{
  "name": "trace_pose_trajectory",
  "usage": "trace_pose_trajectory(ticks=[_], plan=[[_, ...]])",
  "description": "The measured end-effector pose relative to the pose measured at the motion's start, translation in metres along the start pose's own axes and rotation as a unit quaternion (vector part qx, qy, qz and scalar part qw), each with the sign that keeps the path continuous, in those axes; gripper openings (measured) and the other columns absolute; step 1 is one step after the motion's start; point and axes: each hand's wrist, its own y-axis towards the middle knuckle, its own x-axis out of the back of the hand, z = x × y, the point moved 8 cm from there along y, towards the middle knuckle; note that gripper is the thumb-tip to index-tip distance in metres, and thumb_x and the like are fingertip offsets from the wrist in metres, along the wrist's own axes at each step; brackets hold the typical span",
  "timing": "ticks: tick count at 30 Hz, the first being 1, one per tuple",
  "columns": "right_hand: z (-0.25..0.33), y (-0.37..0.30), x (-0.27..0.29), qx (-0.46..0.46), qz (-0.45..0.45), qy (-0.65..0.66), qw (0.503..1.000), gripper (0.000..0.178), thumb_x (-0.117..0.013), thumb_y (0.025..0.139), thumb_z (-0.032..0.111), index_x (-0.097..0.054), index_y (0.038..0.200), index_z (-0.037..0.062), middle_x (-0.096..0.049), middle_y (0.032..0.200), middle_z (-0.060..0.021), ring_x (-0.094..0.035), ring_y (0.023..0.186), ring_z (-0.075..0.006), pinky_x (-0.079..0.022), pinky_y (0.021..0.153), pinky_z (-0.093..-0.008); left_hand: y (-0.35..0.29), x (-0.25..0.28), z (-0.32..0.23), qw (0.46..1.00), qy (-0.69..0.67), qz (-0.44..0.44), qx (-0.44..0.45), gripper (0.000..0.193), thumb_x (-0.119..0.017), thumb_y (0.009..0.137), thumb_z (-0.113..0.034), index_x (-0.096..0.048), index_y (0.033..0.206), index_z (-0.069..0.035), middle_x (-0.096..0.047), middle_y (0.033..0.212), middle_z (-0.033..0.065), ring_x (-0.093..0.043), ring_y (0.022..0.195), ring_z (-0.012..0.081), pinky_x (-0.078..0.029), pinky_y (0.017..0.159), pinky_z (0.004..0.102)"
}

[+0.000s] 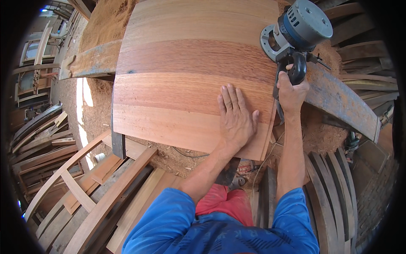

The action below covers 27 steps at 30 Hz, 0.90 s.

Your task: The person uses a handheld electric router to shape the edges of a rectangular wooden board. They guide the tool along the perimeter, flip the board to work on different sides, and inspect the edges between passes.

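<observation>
A wide reddish-brown wooden panel (169,91), made of several joined boards, lies in front of me. My left hand (237,122) rests flat on its near right part, fingers stretched out and holding nothing. My right hand (292,91) is wrapped round the black handle of a router (302,25), a grey power tool with a blue band. The router's round metal base sits at the panel's far right edge. Its bit and the underside of the base are hidden from me.
A worn plank (347,101) juts out right of the panel; another worn board (91,61) shows at left. Curved wooden pieces (334,194) stand at lower right. A curved wooden frame (72,182) and planks lie at lower left. Sawdust (105,25) covers surfaces, and a cord (270,154) hangs near me.
</observation>
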Motion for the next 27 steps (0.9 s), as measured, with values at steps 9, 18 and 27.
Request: trace_pose_trajectory(ticks=[9,18,27], plan=[[0.003,0.015,-0.008,-0.041,0.000,0.025,0.999,0.012,-0.069,0.090,0.004,-0.065,0.101,0.0028,-0.060,0.074,0.0007,-0.055,0.060,-0.0058,-0.044,0.055,-0.0246,0.001,0.001,-0.001,1.000,0.001,0.008,0.000,0.089,-0.053,0.101,-0.045,-0.023,0.154,0.021,-0.014,0.164,0.0419,-0.004,0.157,0.0531,0.000,0.128,0.0581],[0.002,0.034,-0.013,-0.050,-0.005,0.009,0.999,0.011,-0.069,0.089,0.004,-0.066,0.100,0.0021,-0.061,0.077,0.0012,-0.055,0.063,-0.0054,-0.046,0.058,-0.0255,0.001,-0.001,0.000,1.000,-0.005,0.005,-0.002,0.088,-0.052,0.101,-0.044,-0.023,0.153,0.021,-0.014,0.163,0.0426,-0.005,0.156,0.0537,-0.001,0.128,0.0584],[0.003,-0.034,0.012,-0.029,-0.006,-0.042,0.999,0.017,-0.069,0.090,0.002,-0.063,0.106,0.0021,-0.062,0.077,-0.0016,-0.058,0.065,-0.0078,-0.047,0.059,-0.0256,0.000,-0.002,0.001,1.000,-0.005,-0.007,-0.005,0.087,-0.053,0.101,-0.042,-0.023,0.153,0.021,-0.015,0.163,0.0424,-0.006,0.156,0.0540,-0.002,0.128,0.0588]])
